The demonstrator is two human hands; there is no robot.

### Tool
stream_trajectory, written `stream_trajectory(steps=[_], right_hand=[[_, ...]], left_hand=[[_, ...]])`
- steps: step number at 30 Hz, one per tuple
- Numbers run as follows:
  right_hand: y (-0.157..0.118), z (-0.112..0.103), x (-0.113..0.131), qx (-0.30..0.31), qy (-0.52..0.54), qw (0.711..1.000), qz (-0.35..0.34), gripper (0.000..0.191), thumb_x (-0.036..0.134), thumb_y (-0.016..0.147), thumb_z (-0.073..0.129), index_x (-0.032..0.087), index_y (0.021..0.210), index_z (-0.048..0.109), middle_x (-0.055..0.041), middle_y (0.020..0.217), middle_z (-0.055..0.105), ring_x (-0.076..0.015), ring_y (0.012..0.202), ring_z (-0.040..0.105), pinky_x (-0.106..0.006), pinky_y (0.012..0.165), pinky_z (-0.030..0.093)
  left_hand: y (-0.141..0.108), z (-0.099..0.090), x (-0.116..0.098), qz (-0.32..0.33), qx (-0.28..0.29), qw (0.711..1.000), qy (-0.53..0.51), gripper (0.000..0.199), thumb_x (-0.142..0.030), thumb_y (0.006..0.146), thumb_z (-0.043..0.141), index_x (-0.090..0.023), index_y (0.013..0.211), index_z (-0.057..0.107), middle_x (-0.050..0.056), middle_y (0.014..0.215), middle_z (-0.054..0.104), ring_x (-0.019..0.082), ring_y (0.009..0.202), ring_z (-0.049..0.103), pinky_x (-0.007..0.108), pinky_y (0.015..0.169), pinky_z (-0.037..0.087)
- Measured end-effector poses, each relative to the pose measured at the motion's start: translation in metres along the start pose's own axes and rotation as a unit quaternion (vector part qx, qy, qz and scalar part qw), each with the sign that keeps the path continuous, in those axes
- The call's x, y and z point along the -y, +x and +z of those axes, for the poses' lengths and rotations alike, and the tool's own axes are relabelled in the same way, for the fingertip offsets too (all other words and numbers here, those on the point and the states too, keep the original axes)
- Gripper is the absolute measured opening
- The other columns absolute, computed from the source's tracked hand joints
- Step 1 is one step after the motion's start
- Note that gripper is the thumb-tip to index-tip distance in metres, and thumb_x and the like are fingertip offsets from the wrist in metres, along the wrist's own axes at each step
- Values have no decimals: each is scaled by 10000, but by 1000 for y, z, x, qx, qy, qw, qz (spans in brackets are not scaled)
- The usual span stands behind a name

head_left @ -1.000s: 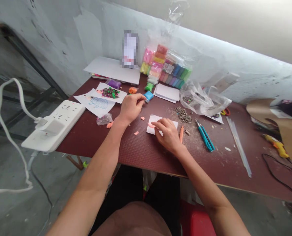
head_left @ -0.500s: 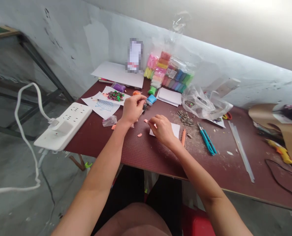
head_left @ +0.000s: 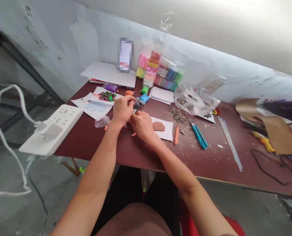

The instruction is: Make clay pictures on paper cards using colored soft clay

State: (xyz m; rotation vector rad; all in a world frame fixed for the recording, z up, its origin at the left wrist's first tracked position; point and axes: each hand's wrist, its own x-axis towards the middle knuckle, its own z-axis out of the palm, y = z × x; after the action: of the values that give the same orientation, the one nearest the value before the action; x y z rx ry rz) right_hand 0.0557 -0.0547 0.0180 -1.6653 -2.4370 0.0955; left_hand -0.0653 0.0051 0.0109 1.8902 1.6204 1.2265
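My left hand (head_left: 121, 109) is closed on a small clear packet with something black (head_left: 136, 105) in it, beside a blue clay packet (head_left: 144, 98). Touching the same packet from the right, my right hand (head_left: 141, 124) has its fingers pressed together at the packet's lower side; its fingertips are partly hidden. A flat brown clay shape (head_left: 158, 126) lies on white paper (head_left: 169, 131) just right of my right hand. Small pink clay bits (head_left: 133, 134) lie below my hands. An orange stick (head_left: 176, 135) is right of the paper.
A white power strip (head_left: 51, 129) sits at the left edge. Drawing paper (head_left: 83, 104), clay packs (head_left: 160, 73), a phone (head_left: 125, 55) and a plastic bag (head_left: 197, 101) are at the back. Rightward lie seeds (head_left: 177, 115), a teal cutter (head_left: 198, 134), clear sticks (head_left: 231, 144) and a yellow glue gun (head_left: 265, 141).
My right hand has moved left from over the white paper to the black packet at my left hand, uncovering the brown clay shape. The whole view has shifted slightly.
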Motion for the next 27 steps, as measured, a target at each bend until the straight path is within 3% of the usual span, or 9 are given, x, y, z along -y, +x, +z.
stream_trajectory(steps=[5,10,16,18,23,25,27], right_hand=[[0,7,4,0,0,1000,4,252,320,1091,544,194,1167,749,-147,1035,716,-280,988,618,-361,812,406],[-1,9,-7,-24,60,998,-17,220,283,1073,570,216,1005,768,-111,996,716,-251,959,612,-340,814,414],[-5,5,-38,-51,218,974,24,118,129,935,664,196,856,721,-31,886,696,-174,822,594,-291,802,430],[-6,2,-46,-67,240,968,34,104,135,910,673,198,837,711,-21,867,691,-165,796,586,-291,794,437],[-6,-6,-62,-118,300,946,15,71,190,897,654,215,855,706,-28,893,711,-162,791,597,-295,787,480],[-5,-9,-67,-134,321,938,16,71,193,888,650,215,851,707,-26,892,721,-159,795,605,-296,793,490],[-4,-10,-72,-136,345,929,20,64,221,887,662,210,862,720,-21,876,730,-151,773,605,-297,782,491]], left_hand=[[1,1,2,-3,0,1000,-9,252,-153,909,575,-180,996,810,69,922,831,223,904,766,335,939,569],[4,2,6,-18,0,997,-76,231,-144,889,578,-150,967,795,67,862,816,192,826,761,309,875,591],[9,-2,12,-46,-2,985,-167,176,-193,890,600,-153,927,767,56,857,806,161,786,748,258,763,599],[8,-4,14,-45,39,983,-173,166,-259,898,638,-151,873,762,61,825,798,167,760,734,251,723,588],[3,-13,7,-25,152,970,-189,364,-470,944,674,-157,766,725,58,741,758,163,691,705,232,641,559],[1,-17,1,-42,212,954,-206,385,-507,962,670,-159,807,727,45,695,721,158,642,696,231,587,549],[-2,-20,-4,-57,263,935,-231,283,-428,956,705,-151,990,749,46,735,739,164,648,714,252,603,574]])
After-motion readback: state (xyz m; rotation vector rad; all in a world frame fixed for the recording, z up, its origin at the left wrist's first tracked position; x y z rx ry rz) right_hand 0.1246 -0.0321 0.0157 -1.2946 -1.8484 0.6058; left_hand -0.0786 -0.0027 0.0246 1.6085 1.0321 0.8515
